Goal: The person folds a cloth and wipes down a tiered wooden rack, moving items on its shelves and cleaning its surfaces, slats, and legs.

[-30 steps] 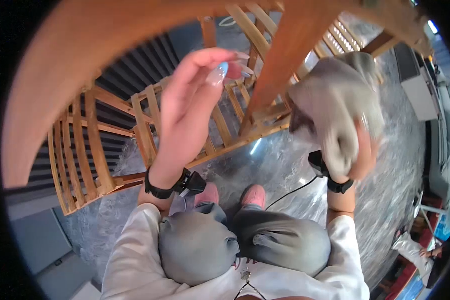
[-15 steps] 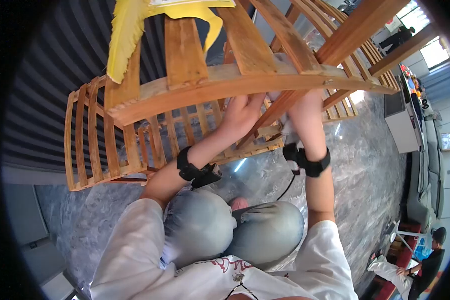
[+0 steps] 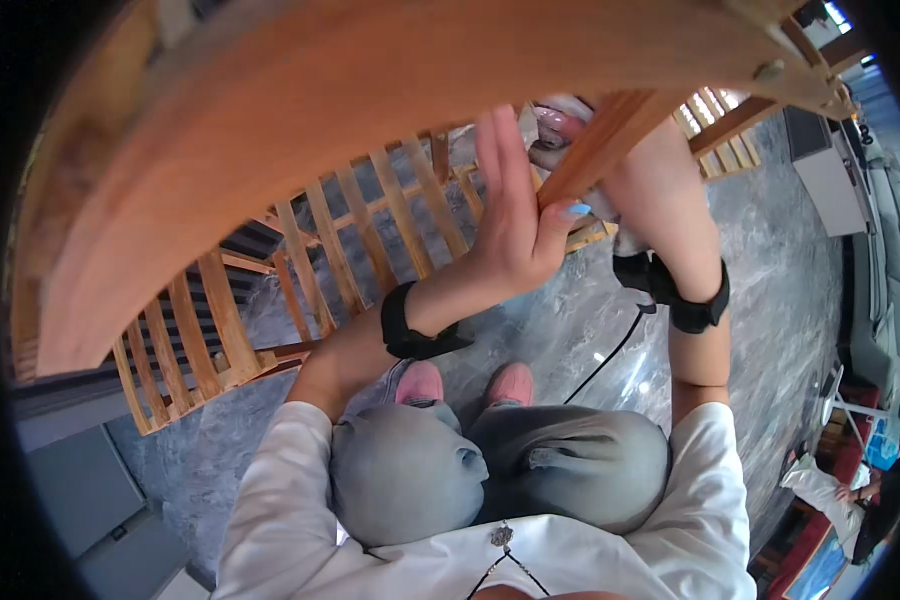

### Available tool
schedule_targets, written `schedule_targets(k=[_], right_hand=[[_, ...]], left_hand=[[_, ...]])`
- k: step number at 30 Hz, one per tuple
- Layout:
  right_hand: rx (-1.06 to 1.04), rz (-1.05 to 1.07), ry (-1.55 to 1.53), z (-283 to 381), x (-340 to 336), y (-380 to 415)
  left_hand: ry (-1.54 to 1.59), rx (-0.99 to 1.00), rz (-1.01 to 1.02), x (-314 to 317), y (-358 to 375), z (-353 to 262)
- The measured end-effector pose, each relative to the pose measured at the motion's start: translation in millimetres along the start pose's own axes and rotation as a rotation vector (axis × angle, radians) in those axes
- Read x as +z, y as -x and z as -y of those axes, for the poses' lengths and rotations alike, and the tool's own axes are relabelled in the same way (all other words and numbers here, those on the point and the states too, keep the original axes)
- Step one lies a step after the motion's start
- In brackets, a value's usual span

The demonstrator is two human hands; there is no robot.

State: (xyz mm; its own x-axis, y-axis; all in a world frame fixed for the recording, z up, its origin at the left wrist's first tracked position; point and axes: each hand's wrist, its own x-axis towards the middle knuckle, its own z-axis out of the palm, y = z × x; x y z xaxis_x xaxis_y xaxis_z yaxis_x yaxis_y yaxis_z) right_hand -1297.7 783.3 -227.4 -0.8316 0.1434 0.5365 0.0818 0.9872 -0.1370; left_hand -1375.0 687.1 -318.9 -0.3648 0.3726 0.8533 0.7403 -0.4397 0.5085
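My left hand is raised beside a slanted wooden brace, its fingers stretched upward and its thumb spread near the brace's lower end. My right hand is on the other side of that brace, which covers most of its fingers, so its grip is hidden. A whitish and pink item shows between the hands behind the brace, too unclear to name. Above both hands a curved wooden rail spans the view, close to the camera.
Slatted wooden racks stand beyond and left of my arms. A dark cable hangs from my right wrist strap. A grey sofa and a white cabinet are at right; a seated person is lower right.
The curved rail now looks larger and closer, and the yellow item on the slats has left the view. My left hand shows more fully, with its fingers extended; my right arm appears further right.
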Motion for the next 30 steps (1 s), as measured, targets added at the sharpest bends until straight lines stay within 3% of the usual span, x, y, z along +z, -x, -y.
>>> schedule_targets(k=[6, 10, 14, 16, 18, 21, 22, 24, 26, 28, 30], right_hand=[[0.094, -0.067, 0.083, 29.6, -18.4, 42.8], [0.075, -0.123, 0.055, 29.1, -23.8, 81.6], [0.231, -0.146, -0.149, 29.4, -27.9, 111.8], [0.305, -0.342, -0.214, 26.4, -21.0, 122.9], [0.347, -0.378, -0.228, 36.6, -23.6, 128.5], [0.194, -0.563, -0.222, 46.7, -13.8, 137.9], [0.029, -0.425, -0.249, 37.9, -12.0, 136.0], [-0.021, -0.37, -0.346, 50.4, -3.5, 128.2], [-0.075, -0.278, -0.52, 68.9, 12.3, 113.5], [-0.03, -0.214, -0.575, 71.1, 45.0, 104.7], [-0.023, -0.218, -0.604, 73.5, 67.8, 87.2]], left_hand=[[0.145, 0.001, -0.15, 9.6, 3.5, 6.9], [0.187, -0.002, -0.143, 12.0, 0.2, 9.5], [0.224, 0.036, -0.115, 15.8, -5.2, 16.3], [0.174, 0.029, -0.082, 15.4, -11.5, 15.8], [0.208, 0.029, 0.034, 9.8, -21.0, 12.2], [0.128, -0.083, 0.002, 7.2, -12.4, 7.8], [0.057, -0.125, -0.039, 3.9, -9.1, 6.9], [0.073, -0.188, -0.164, -11.8, 9.0, -12.3], [0.465, -0.212, -0.217, -33.7, 28.9, -22.4], [0.486, -0.09, 0.079, -60.1, 42.5, -11.8], [0.385, -0.164, 0.145, -72.1, 49.3, -9.7]])
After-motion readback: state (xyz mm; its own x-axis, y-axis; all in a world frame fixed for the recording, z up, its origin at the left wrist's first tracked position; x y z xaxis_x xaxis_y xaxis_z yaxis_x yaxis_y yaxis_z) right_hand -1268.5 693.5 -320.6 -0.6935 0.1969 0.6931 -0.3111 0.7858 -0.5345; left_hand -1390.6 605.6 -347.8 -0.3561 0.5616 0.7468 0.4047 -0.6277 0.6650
